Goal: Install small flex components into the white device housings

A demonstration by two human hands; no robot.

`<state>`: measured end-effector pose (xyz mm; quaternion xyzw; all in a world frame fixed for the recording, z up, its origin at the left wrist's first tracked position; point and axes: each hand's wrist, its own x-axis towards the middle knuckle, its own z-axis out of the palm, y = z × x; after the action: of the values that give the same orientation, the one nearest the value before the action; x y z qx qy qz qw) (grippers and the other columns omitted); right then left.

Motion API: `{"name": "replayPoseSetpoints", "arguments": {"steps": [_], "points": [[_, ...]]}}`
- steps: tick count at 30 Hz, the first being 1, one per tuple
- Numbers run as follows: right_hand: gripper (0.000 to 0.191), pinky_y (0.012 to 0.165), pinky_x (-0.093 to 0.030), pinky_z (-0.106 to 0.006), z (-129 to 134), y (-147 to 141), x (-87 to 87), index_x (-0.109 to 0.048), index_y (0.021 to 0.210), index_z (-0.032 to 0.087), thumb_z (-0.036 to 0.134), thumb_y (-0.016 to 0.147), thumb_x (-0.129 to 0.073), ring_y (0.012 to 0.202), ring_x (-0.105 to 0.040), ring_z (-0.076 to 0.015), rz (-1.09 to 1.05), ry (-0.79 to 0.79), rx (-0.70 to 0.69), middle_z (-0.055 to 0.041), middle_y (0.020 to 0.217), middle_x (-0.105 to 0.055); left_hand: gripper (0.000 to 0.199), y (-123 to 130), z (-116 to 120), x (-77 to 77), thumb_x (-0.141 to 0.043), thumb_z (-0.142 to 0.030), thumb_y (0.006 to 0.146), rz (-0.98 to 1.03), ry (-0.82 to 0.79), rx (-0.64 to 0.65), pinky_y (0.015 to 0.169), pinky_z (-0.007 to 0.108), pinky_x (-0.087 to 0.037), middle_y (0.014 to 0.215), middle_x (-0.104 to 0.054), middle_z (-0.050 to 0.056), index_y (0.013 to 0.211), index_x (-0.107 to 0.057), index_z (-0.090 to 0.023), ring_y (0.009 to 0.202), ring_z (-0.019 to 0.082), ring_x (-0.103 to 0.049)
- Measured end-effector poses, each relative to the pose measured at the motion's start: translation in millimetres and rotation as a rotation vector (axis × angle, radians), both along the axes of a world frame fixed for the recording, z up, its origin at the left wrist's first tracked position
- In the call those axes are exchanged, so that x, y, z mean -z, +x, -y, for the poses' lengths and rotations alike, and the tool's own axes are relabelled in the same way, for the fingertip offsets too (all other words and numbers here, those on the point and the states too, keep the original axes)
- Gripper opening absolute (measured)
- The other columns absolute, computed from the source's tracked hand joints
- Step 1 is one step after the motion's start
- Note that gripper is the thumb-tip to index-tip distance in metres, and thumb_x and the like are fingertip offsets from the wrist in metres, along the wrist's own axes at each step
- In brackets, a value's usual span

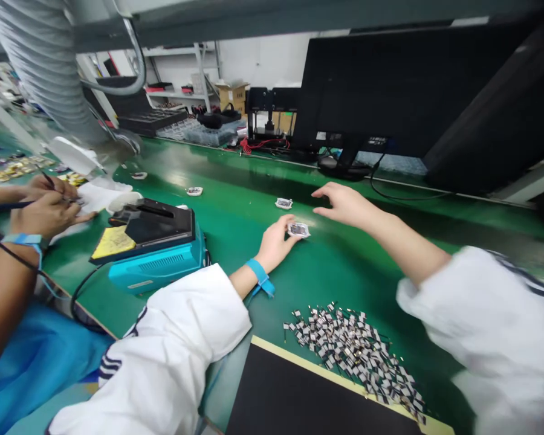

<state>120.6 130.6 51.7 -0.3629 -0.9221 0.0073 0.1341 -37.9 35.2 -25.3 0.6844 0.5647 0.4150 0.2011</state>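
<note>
My left hand (275, 241), with a blue wrist strap (260, 277), has its thumb and fingers closed on a small white-rimmed part (298, 229) just above or on the green table (236, 223). My right hand (340, 204) hovers to the right with thumb and forefinger apart and nothing between them. A similar white-rimmed part (283, 203) lies behind the held one, between my two hands. Another such part (194, 191) rests farther left. Nearer to me, a pile of small silvery pieces with dark leads (353, 347) is spread on the table.
A black sheet with yellow edging (317, 399) lies at the front. To the left stands a teal device (158, 266) with a black top. A co-worker's hands (49, 211) are at far left. A monitor (372, 90) and hose (40, 66) rise behind.
</note>
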Motion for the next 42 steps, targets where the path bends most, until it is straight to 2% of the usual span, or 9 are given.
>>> {"name": "replayPoseSetpoints", "arguments": {"steps": [3,6,11,17,22,24,29,36,42], "points": [[0.029,0.081,-0.044,-0.037,-33,-39,11.0,-0.051,0.104,0.012,0.029,0.081,-0.053,0.093,-0.052,-0.0171,0.003,-0.006,0.094,-0.0078,0.103,-0.053,0.052,-18,-23,1.0,-0.055,-0.009,0.071,-0.077,0.038,-0.126,0.101,0.054,-0.026,0.120,-0.044,0.017,0.119,-0.034,-0.011,0.119,0.030,-0.034],[0.028,0.075,-0.047,-0.033,-45,-70,31.9,-0.051,0.103,0.012,0.032,0.084,-0.048,0.087,-0.054,-0.0142,0.019,-0.060,0.128,-0.0061,0.100,-0.053,0.046,-21,-19,3.4,-0.048,-0.006,0.073,-0.141,0.101,-0.160,0.104,0.055,-0.017,0.127,-0.035,0.019,0.118,-0.037,-0.008,0.126,0.031,-0.019],[0.025,0.074,-0.047,-0.031,-40,-87,52.6,-0.052,0.101,0.014,0.032,0.085,-0.046,0.085,-0.054,-0.0130,-0.010,-0.101,0.154,-0.0054,0.098,-0.054,0.027,-12,13,5.6,-0.038,-0.002,0.074,-0.230,0.122,0.020,0.089,0.043,-0.041,0.096,-0.058,0.009,0.091,-0.057,-0.013,0.099,0.022,-0.050],[0.029,0.073,-0.047,-0.033,-28,-56,30.0,-0.049,0.105,0.012,0.033,0.084,-0.048,0.084,-0.054,-0.0138,-0.039,-0.123,0.196,-0.0057,0.097,-0.053,0.028,-11,22,-4.2,-0.037,-0.002,0.074,-0.176,0.034,0.230,0.079,0.030,-0.046,0.088,-0.061,0.005,0.089,-0.058,-0.013,0.083,0.015,-0.056],[0.046,0.068,-0.043,-0.025,19,-2,10.0,-0.047,0.111,0.012,0.023,0.069,-0.063,0.075,-0.054,-0.0129,-0.005,-0.224,-0.009,-0.0038,0.091,-0.060,0.021,-7,44,-16.6,-0.044,-0.005,0.073,-0.134,-0.049,0.549,0.076,0.024,-0.045,0.085,-0.060,0.004,0.082,-0.060,-0.015,0.080,0.013,-0.055],[0.047,0.065,-0.043,-0.022,49,20,13.1,-0.049,0.111,0.014,0.024,0.067,-0.065,0.074,-0.055,-0.0118,-0.007,-0.273,-0.074,-0.0027,0.095,-0.060,0.016,-5,58,-24.6,-0.048,-0.006,0.071,-0.156,-0.072,0.710,0.075,0.023,-0.044,0.077,-0.061,0.002,0.073,-0.061,-0.016,0.077,0.012,-0.055],[0.042,0.074,-0.045,-0.027,95,52,46.6,-0.051,0.107,0.013,0.020,0.068,-0.064,0.089,-0.054,-0.0160,-0.149,-0.361,-0.134,-0.0066,0.103,-0.057,0.021,-6,75,-37.9,-0.043,-0.009,0.081,-0.273,-0.155,0.968,0.081,0.023,-0.044,0.088,-0.063,0.004,0.086,-0.062,-0.018,0.088,0.013,-0.055],[0.031,0.072,-0.046,-0.027,97,53,72.7,-0.055,0.101,0.017,0.027,0.073,-0.061,0.084,-0.053,-0.0140,-0.401,-0.400,-0.194,-0.0063,0.099,-0.053,0.023,-6,76,-48.5,-0.041,-0.013,0.084,-0.452,-0.138,1.028,0.083,0.025,-0.045,0.092,-0.062,0.008,0.095,-0.060,-0.018,0.094,0.016,-0.055],[0.016,0.077,-0.043,-0.026,99,47,73.7,-0.059,0.087,0.015,0.014,0.083,-0.044,0.082,-0.052,-0.0118,-0.456,-0.380,-0.167,-0.0049,0.088,-0.054,0.021,-7,73,-37.5,-0.042,-0.017,0.085,-0.399,-0.049,0.826,0.078,0.023,-0.046,0.090,-0.062,0.006,0.094,-0.060,-0.018,0.087,0.013,-0.056]]}}
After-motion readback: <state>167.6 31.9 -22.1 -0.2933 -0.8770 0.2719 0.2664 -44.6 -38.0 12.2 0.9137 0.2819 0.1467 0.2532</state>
